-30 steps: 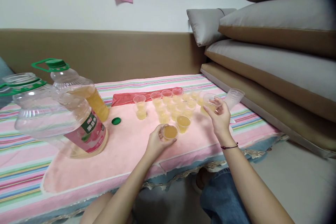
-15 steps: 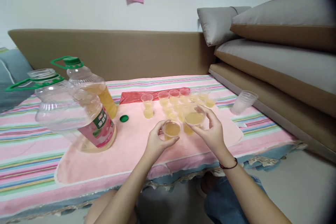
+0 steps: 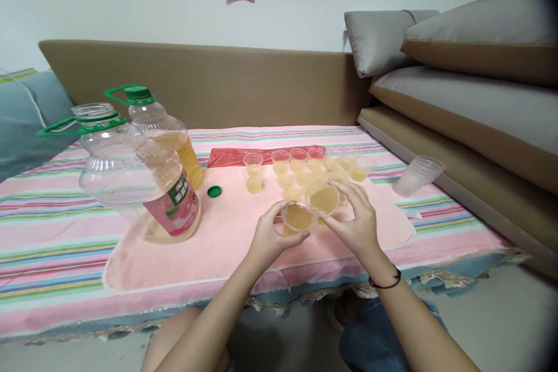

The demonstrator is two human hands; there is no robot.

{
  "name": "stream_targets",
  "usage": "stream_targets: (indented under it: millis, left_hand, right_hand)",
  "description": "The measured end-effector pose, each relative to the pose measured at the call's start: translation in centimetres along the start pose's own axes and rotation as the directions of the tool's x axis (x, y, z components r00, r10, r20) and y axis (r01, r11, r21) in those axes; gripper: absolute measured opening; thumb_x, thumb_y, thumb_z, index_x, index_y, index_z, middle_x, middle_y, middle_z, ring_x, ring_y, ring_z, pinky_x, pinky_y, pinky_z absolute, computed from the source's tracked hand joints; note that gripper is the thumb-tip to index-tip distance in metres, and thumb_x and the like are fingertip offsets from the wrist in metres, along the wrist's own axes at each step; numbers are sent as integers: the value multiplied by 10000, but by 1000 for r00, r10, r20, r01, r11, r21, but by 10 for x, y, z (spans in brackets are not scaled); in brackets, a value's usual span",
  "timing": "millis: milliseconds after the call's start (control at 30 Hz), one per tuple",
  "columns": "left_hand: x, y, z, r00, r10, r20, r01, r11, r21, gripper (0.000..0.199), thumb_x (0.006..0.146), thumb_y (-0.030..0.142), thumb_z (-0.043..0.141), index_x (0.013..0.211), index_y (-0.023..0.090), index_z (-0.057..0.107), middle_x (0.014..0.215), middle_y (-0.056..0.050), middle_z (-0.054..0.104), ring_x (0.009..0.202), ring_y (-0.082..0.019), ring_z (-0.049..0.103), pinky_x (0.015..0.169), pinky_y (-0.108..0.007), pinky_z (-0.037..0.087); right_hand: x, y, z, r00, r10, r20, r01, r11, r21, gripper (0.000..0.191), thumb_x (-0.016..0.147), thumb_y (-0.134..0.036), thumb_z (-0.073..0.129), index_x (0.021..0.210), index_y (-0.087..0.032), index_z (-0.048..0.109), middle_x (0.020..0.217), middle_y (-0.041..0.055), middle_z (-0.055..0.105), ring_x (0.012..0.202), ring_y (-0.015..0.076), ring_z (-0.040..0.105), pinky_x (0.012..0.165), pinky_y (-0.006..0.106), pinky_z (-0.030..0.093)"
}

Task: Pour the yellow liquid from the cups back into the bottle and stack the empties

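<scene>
My left hand (image 3: 272, 232) is wrapped round a clear plastic cup (image 3: 298, 218) of pale amber drink. My right hand (image 3: 358, 218) grips another plastic cup (image 3: 322, 197), also holding amber drink and tipped toward the left one. The two rims meet or nearly meet; whether any drink passes between them I cannot tell. Just beyond my hands stand several clear cups (image 3: 298, 158) with pale yellow drink, partly hidden by the right hand. One filled cup (image 3: 253, 173) stands a little apart on their left.
At left are an uncapped large bottle (image 3: 174, 203) and a capped bottle (image 3: 192, 157). A green cap (image 3: 214, 191) lies beside them. Red plastic wrapping (image 3: 222, 157) is behind the cups. A stack of nested cups (image 3: 419, 175) leans at right, near piled cushions (image 3: 471, 93).
The right cup has come closer to the left one and tilts further toward it. The whole view has shifted, so the scene sits slightly more to the right.
</scene>
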State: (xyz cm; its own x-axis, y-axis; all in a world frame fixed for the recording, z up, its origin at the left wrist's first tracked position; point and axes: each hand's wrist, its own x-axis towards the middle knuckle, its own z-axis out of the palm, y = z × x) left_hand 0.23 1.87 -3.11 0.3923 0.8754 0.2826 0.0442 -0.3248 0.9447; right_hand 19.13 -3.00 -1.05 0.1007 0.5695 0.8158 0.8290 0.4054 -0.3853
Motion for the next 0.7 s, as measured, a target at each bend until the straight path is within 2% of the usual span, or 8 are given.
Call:
stream_targets:
  millis: [700]
  left_hand:
    - [-2, -1, 2, 1000, -17, 22, 16, 1000, 16, 568, 595, 268, 815, 1120, 184, 615, 1149, -81, 688, 1092, -253, 631, 946, -368, 494]
  right_hand:
    - [0, 2, -1, 997, -77, 23, 79, 995, -66, 581, 720, -187, 692, 1271, -314, 558, 1140, 57, 645, 1095, 301, 575, 969, 500, 451]
